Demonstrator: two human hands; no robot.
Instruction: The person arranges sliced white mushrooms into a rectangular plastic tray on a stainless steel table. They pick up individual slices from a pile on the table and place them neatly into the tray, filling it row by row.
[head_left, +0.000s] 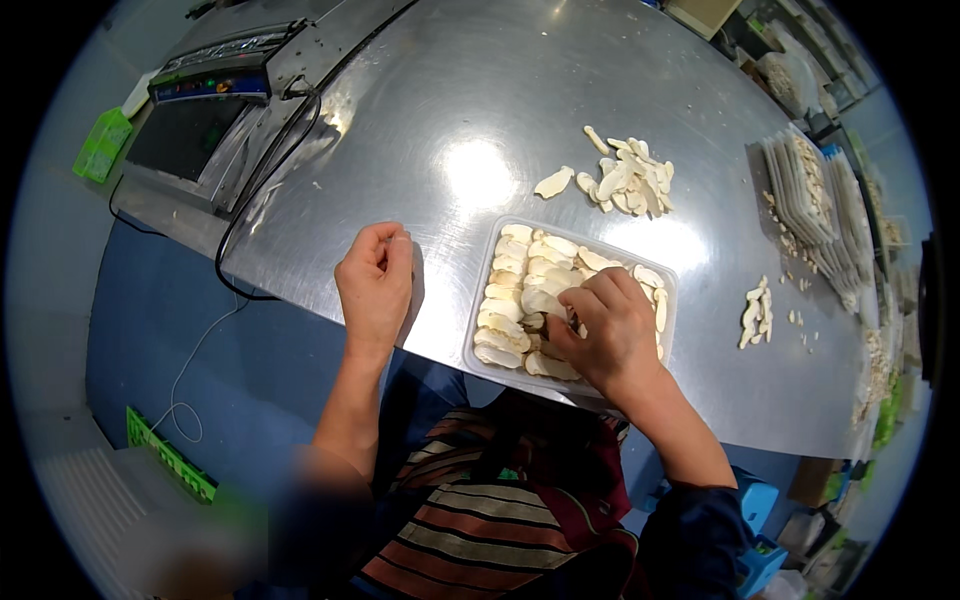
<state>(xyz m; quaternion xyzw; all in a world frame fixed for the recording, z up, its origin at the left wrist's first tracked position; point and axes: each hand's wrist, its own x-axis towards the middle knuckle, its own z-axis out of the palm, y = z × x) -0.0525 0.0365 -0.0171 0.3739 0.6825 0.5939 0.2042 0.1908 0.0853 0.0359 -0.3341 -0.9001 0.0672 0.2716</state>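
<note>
A clear plastic tray [481, 335] holds pale mushroom slices [505, 292] laid overlapping in rows. My right hand [615, 335] reaches into it from the right. Its thumb and fingers are pinched low among the slices, closed on what looks like a mushroom slice, mostly hidden by the fingers. To the left of the tray, my left hand [375, 285] is curled closed over the table's near edge; its fingers hide whatever may be inside. Beyond the tray lies a loose heap of mushroom slices [637, 180], with a single slice [554, 182] beside it.
The steel table [420, 150] carries a machine with a control panel [212, 86] at far left, its black cable [262, 185] looping near the edge. At right stand stacked clear trays [800, 190], a small group of slices [756, 313] and scattered crumbs. Blue plastic containers [757, 500] sit below.
</note>
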